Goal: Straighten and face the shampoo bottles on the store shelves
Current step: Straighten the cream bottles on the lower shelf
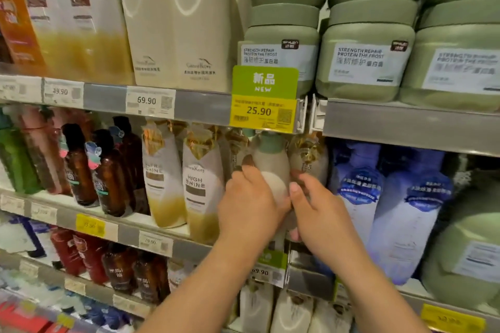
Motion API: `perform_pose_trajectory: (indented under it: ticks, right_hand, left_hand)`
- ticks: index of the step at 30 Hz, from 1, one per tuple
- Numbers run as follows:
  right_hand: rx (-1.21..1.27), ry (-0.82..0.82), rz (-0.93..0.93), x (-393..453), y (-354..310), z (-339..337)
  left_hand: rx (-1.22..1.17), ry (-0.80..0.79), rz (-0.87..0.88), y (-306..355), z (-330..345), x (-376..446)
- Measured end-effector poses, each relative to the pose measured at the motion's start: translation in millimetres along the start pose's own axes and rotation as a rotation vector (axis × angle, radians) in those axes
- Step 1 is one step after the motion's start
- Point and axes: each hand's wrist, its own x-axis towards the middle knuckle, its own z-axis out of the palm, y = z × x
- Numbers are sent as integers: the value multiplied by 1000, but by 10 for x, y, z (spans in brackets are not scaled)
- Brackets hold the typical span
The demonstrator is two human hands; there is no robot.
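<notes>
Nearest, 2 bare forearms reach up to the middle shelf of grey metal store shelving. The left hand and right hand both curl around a smooth beige shampoo bottle with a green cap, standing upright at the shelf front. Left of it stands a cream-and-gold HIGH SHINE bottle; right, lavender bottles. Above sit matte green tubs and a yellow 25.90 price tag.

Item: cream shampoo bottle, green pump collar, upright on my middle shelf, gripped between my left hand and right hand. At its nine o'clock: two "SHINE" bottles, labels forward.
</notes>
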Motion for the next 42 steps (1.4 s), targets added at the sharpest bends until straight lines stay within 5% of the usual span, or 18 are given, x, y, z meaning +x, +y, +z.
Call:
perform_pose_trajectory:
  ticks: [11, 18, 42]
  right_hand:
    - [-8, 80, 97, 65, -149, 119]
    - [26, 190, 168, 88, -258, 170]
    - [325, 233, 316, -111, -414, 40]
  left_hand:
    - [-87, -194, 59, -210, -129, 126]
    - [82, -169, 197, -221, -164, 169]
    - [-105, -330, 276, -352, -267, 361]
